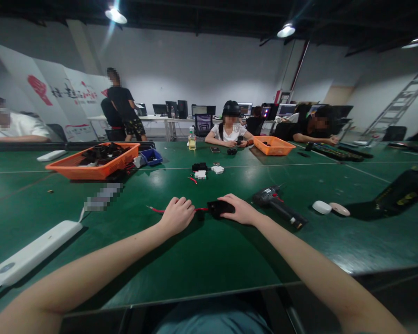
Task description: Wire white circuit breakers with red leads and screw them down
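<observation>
My left hand (176, 215) is closed around a red wire (156, 210), whose stripped-looking end sticks out to the left. The same wire runs right from my fingers into a small black plastic casing (215, 208). My right hand (243, 209) grips that casing from its right side, low over the green table, the thumb and fingers partly hiding it. Just right of this hand lies a black cordless screwdriver (277, 204). Beyond both hands sit white plastic parts (200, 174), a dark block (199, 166) and a short red wire piece (192, 180).
An orange basket (80, 172) of black parts and a blue bin (151, 157) stand at the left. A white power strip (35, 253) lies front left. Opposite, a person (226, 132) sits near another orange basket (277, 147). A bottle (192, 140) stands on the green table (216, 273).
</observation>
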A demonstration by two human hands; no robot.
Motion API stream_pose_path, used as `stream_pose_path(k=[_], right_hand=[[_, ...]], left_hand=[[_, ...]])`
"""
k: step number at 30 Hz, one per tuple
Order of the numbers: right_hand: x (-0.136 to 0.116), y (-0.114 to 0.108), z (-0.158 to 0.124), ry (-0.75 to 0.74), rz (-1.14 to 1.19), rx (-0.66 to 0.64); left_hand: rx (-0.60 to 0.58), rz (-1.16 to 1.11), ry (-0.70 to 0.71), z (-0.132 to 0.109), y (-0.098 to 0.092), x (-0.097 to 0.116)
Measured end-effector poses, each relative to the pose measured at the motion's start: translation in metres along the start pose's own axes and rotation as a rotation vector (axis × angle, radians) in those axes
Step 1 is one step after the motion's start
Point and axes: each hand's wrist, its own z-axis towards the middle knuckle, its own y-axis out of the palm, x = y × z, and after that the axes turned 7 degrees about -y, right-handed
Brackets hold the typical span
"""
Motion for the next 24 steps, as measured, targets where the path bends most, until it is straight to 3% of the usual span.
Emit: stream_pose_path(k=[24], right_hand=[[-0.0058, -0.0037, -0.0032, -0.02, 0.005, -0.017]], left_hand=[[0.013, -0.003, -0.015, -0.001, 0.0046, 0.0009]])
